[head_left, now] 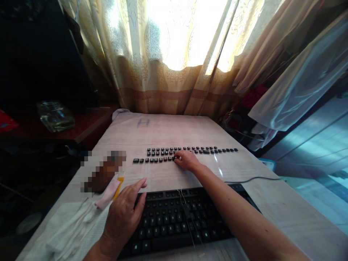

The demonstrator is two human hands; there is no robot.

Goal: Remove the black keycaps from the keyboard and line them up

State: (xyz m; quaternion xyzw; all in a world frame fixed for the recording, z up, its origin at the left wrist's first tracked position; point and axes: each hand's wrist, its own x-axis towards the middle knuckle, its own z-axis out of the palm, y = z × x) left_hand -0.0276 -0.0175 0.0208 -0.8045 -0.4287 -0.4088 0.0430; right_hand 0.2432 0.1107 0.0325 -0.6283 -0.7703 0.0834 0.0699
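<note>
A black keyboard (163, 223) lies in front of me; its upper rows show bare switches and its lower rows still carry caps. Across it rests a wire keycap puller (187, 213). Beyond the keyboard, black keycaps (156, 160) are laid out in several rows on the cloth. My right hand (186, 160) reaches over the keyboard to the nearest row, thumb and fingers pinched on a keycap (174, 158) at that row's right end. My left hand (126, 203) hovers at the keyboard's left edge, fingers stretched and thumb apart, with nothing in it.
On the left of the cloth-covered table (174, 127) lie a blurred-out phone-like object (104, 174), a brush with a yellow handle (118, 187), a pink cloth (107, 195) and white cloth (72, 228). A cable (252, 178) runs off right. A glass jar (56, 116) stands on a side cabinet.
</note>
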